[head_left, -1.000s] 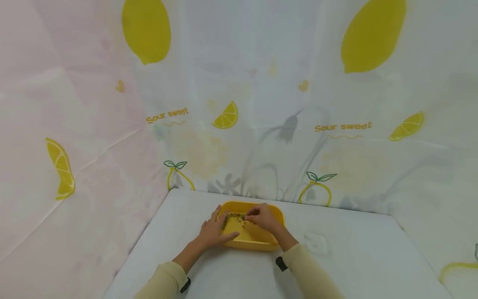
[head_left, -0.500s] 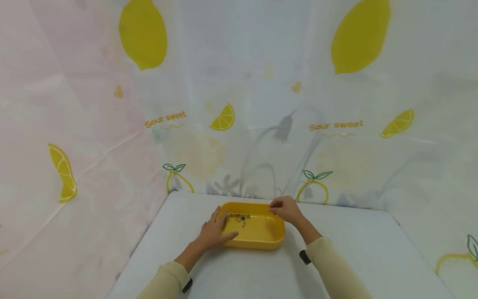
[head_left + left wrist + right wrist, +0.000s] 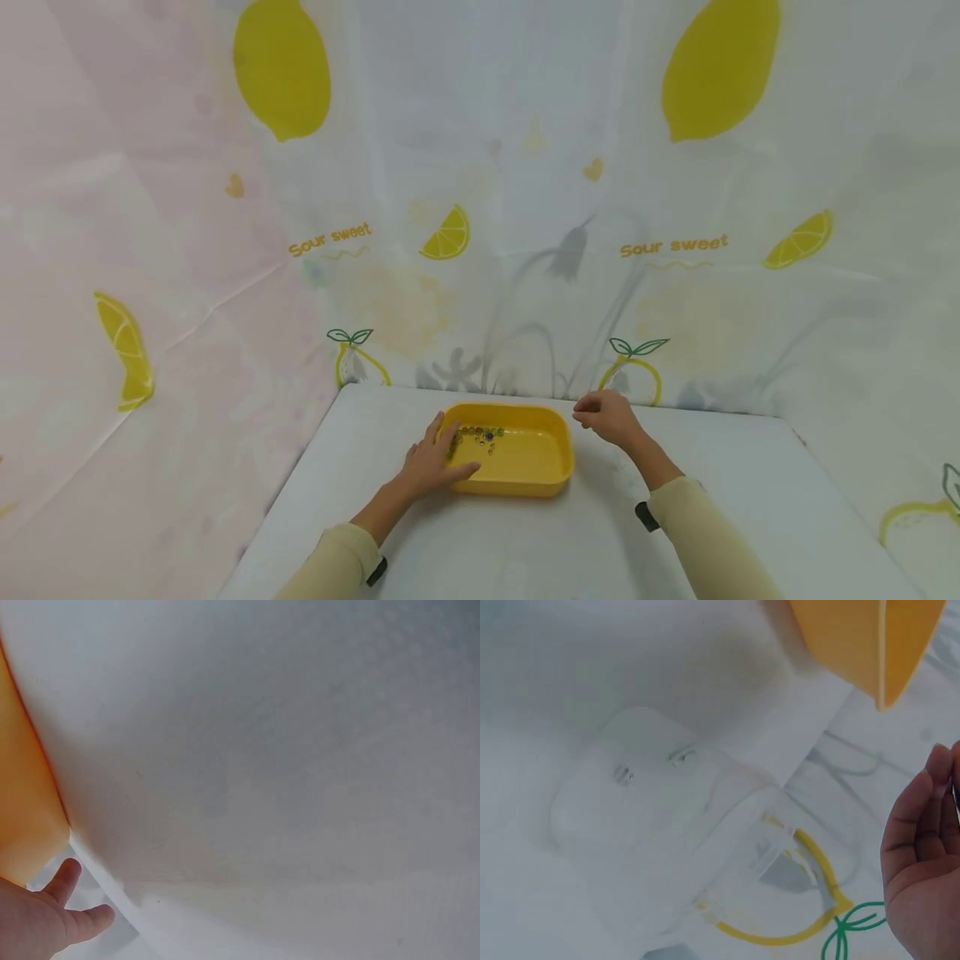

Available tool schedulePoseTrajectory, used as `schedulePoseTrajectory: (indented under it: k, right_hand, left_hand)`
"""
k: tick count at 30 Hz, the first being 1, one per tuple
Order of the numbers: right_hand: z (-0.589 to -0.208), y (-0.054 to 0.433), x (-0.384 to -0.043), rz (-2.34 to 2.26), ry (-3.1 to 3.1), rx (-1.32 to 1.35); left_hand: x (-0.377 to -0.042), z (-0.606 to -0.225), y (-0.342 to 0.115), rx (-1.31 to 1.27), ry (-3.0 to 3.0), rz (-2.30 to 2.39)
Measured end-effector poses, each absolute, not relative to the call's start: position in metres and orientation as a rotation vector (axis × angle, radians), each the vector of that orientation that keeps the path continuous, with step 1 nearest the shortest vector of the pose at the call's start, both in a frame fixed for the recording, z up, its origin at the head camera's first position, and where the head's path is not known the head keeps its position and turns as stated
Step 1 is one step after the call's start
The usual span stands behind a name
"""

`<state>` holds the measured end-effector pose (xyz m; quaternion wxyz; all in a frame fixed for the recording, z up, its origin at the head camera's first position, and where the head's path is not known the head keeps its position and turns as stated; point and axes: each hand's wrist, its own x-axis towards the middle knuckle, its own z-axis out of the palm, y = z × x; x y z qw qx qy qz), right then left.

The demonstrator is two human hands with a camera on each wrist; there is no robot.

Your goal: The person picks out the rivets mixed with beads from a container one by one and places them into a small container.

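A yellow tray (image 3: pixel 525 488) stands on the table in the head view. Inside it, along the back and left, lie several small round marbles (image 3: pixel 478 432), a blue marble (image 3: pixel 490 437) and several small clear gems (image 3: pixel 491 449). My left hand (image 3: pixel 429 463) lies over the tray's left side, fingers straight and spread. To the right of the tray, my right hand (image 3: pixel 611 418) is raised, thumb and fingertips pinched together; the small piece between them is hidden. In the right wrist view a clear shallow plastic container (image 3: pixel 592 799) holds two clear gems (image 3: pixel 681 755), with my hand at the right edge.
The white table (image 3: pixel 480 550) ends at a lemon-printed cloth wall (image 3: pixel 510 317) behind the tray. A pinkish cloth wall (image 3: pixel 210 358) rises on the left. Both arms wear light sleeves (image 3: pixel 697 533) with dark wrist devices (image 3: pixel 646 517).
My right hand has lifted out of the tray and moved right, past its rim, with fingertips pinched throughout. The blue marble it covered now shows. My left hand stays put.
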<state>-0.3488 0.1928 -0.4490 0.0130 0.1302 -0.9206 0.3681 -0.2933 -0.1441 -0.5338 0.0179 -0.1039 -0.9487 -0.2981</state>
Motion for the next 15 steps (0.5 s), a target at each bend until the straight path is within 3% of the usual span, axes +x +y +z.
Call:
schedulePoseTrajectory:
  k: [15]
  right_hand:
    - [-0.426, 0.243, -0.34, 1.048, -2.852, 0.454]
  left_hand:
    - [-0.292, -0.538, -0.143, -0.326, -2.935, -0.94]
